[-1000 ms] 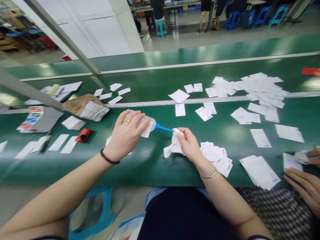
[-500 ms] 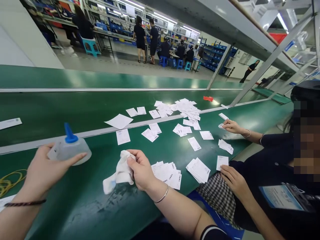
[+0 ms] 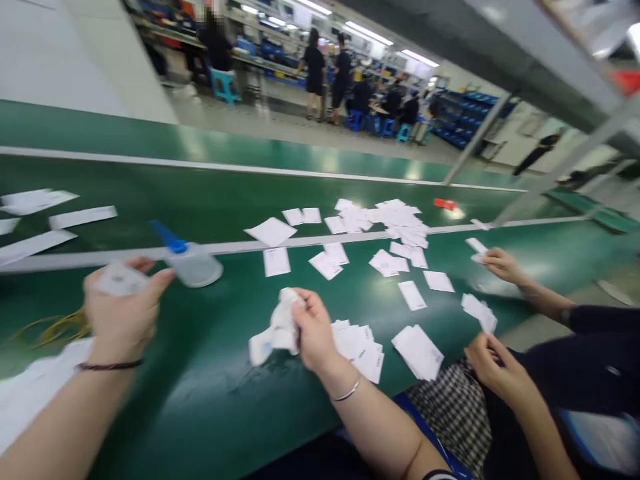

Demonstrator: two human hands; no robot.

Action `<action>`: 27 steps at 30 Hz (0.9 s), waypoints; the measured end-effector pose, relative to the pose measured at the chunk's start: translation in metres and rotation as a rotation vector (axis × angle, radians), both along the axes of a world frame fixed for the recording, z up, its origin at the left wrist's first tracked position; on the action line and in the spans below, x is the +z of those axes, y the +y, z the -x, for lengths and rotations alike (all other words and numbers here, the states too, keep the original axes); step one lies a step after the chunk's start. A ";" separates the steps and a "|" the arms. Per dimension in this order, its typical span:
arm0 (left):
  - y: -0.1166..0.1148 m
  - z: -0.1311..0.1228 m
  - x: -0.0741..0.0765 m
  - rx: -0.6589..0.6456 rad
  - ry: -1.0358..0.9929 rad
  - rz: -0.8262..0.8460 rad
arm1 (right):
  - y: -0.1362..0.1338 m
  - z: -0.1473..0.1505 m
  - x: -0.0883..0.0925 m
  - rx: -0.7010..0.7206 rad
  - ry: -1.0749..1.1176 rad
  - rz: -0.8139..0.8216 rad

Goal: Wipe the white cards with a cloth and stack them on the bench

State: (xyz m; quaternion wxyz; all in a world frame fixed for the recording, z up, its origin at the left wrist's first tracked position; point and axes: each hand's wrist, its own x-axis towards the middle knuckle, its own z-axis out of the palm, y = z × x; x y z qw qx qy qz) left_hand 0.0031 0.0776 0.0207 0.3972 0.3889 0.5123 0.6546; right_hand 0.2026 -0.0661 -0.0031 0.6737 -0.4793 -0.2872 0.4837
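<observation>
My left hand (image 3: 123, 307) is a blur, with its fingers spread out right by the plastic bottle with a blue tip (image 3: 194, 265). I can't tell if I am holding the bottle. A thin yellow cord (image 3: 55, 327) lies near that hand. My right hand (image 3: 315, 331) is closed, pinching a white cloth (image 3: 280, 330) tight, and that keeps the cloth bunched up. Just beside it sits a stack of white paper slips (image 3: 357, 350), close enough to reach. On the right, another person's hands (image 3: 493, 365) are at some papers. Farther off, more slips lie on the green belt (image 3: 200, 187), spread out, maybe so each one shows.
</observation>
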 end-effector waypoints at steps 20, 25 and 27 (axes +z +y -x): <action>-0.105 -0.057 -0.013 -0.880 -0.933 0.396 | -0.012 0.025 -0.012 -0.055 -1.443 -0.589; -0.102 -0.053 -0.013 -0.846 -0.985 0.368 | -0.018 0.029 -0.008 0.120 -1.407 -0.686; -0.102 -0.053 -0.012 -0.841 -1.002 0.379 | -0.016 0.026 -0.008 0.098 -1.400 -0.631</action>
